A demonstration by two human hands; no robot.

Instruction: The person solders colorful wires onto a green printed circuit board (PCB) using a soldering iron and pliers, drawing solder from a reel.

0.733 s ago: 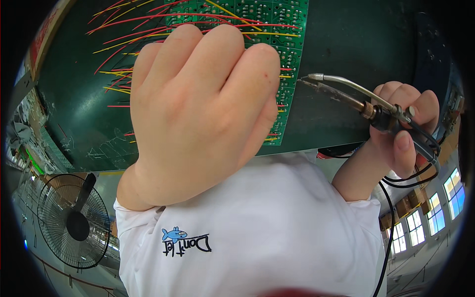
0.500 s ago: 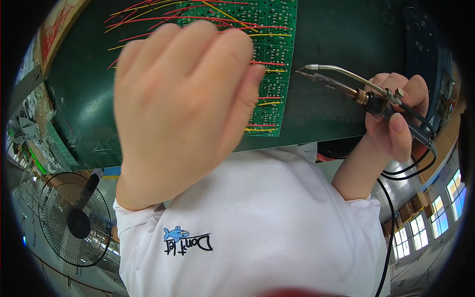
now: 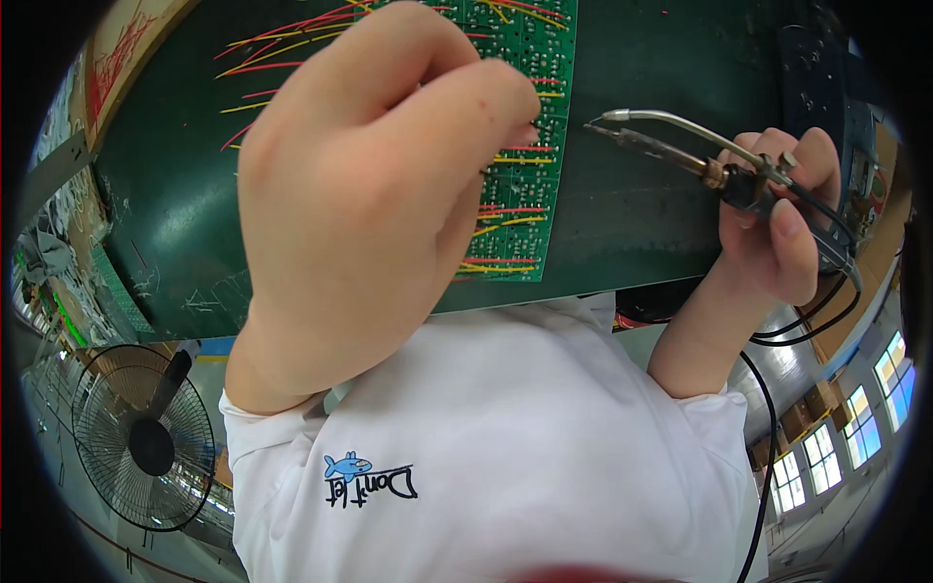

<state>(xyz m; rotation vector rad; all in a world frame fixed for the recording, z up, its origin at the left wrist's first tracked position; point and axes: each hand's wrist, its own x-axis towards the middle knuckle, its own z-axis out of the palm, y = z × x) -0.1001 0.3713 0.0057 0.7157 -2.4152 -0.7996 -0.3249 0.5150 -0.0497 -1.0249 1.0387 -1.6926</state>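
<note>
Green circuit board [image 3: 556,121] lies on the smooth, dark table [image 3: 671,68], partly hidden by my left hand [image 3: 364,199]; I can't make out whether its curled fingers pinch any thin red and yellow wires [image 3: 525,160]. Well apart, my right hand [image 3: 763,243] wraps the soldering iron [image 3: 661,149] beneath its bent metal tube [image 3: 690,124]. I'd judge steadiness matters most, keeping the slim tip clear of skin.

Head-worn fisheye — downward, close
</note>
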